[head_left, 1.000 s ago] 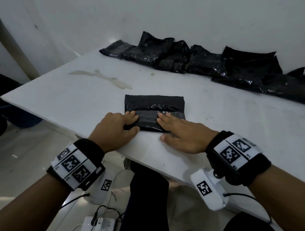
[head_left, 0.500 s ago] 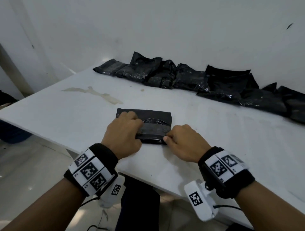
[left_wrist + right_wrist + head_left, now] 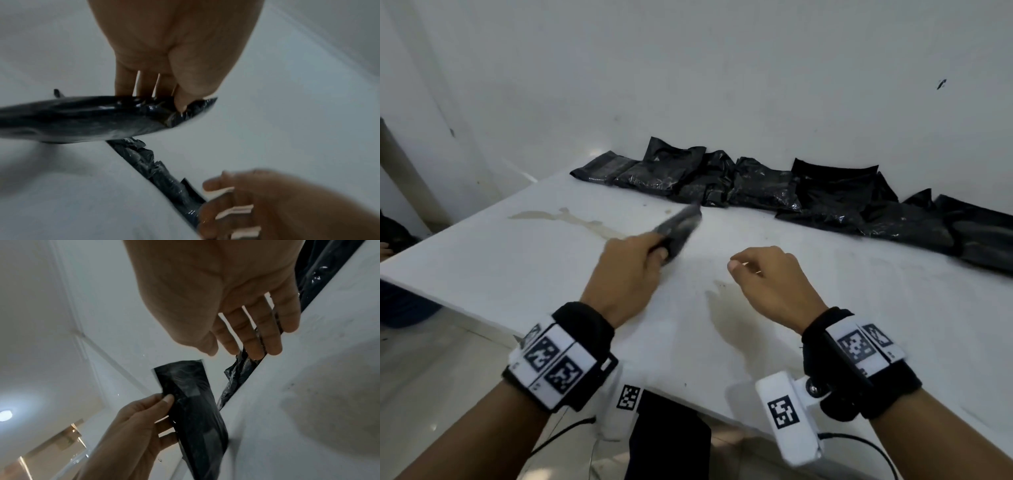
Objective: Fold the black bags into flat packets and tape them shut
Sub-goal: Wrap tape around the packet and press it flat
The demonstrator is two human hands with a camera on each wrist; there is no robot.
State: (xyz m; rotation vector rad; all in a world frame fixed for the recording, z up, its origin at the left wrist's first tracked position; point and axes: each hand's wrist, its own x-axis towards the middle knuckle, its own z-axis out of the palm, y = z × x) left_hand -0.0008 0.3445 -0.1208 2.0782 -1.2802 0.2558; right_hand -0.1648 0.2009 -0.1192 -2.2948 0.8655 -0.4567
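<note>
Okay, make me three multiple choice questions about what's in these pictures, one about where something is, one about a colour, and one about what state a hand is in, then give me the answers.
1. Where does the row of bags lie?
A. along the wall at the table's far edge
B. on the floor
C. at the table's near edge

2. What colour is the folded packet?
A. white
B. black
C. blue

3. What is the right hand doing?
A. pinching tape
B. pressing the packet
C. holding nothing, fingers loosely curled

Answers:
1 A: the row of bags sits where the table meets the wall.
2 B: the folded packet, gripped off the table by the left hand, is black.
3 C: the right hand hovers over the table, empty.
</note>
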